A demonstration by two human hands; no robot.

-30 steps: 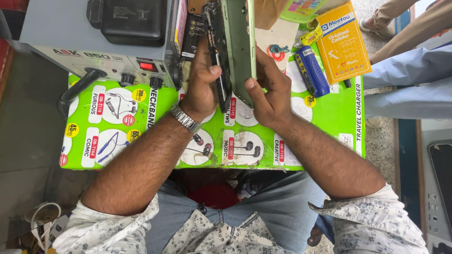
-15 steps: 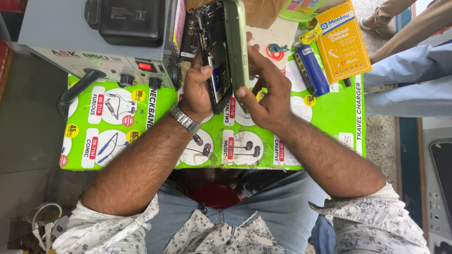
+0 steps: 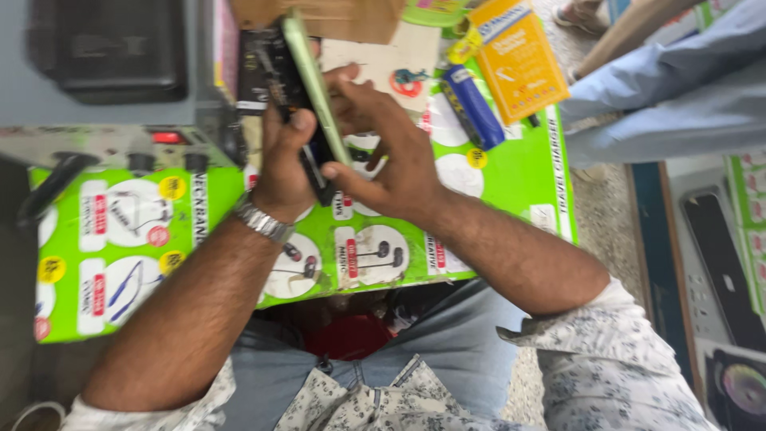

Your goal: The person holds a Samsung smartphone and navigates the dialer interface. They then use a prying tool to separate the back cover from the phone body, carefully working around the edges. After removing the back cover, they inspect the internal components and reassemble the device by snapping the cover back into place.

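An opened phone is held upright over a green printed mat [image 3: 495, 191]. My left hand [image 3: 281, 164], with a metal watch on its wrist, grips the dark inner body of the phone [image 3: 275, 68], thumb pressed on its edge. My right hand [image 3: 391, 152] holds the light green back cover [image 3: 315, 84], which stands slightly apart from the body, fingers curled around its lower end.
A grey bench machine [image 3: 112, 72] with a red light and knobs stands at the left. A blue lighter-like object [image 3: 472, 108] and a yellow packet [image 3: 519, 56] lie on the mat's far right. Another person's legs [image 3: 654, 96] are at the right. A dark phone [image 3: 722, 267] lies further right.
The view has shifted and tilted. The phone and cover have leaned to the left, and both hands have moved slightly left with them, still gripping.
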